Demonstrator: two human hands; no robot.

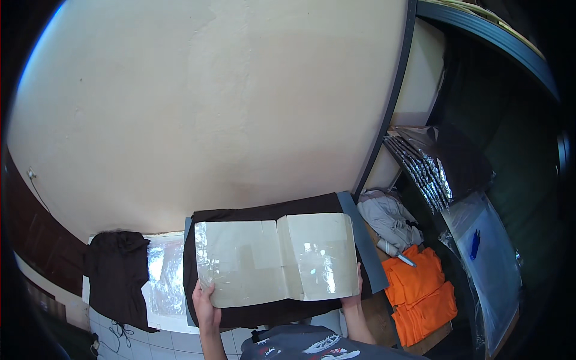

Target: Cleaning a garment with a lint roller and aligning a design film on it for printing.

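Note:
A wide beige board (246, 258), with a crease across its middle and shiny clear tape on it, is held over a dark brown cloth (252, 214). My left hand (207, 304) grips its lower left corner, thumb on top and fingers partly hidden beneath. At the lower right edge my right hand (353, 298) holds the board from the side, with most of its fingers hidden behind it. The brown cloth lies spread on a blue-grey surface (367, 252), which shows at both sides of it.
Left lie another dark garment (117, 276) and a clear plastic sheet (166, 276). Right are a grey cloth (387, 216), folded orange cloth (420, 288), plastic-wrapped dark garments (444, 168) and clear bags (489, 270) with a blue object (475, 245) on top. A wall (210, 108) rises behind.

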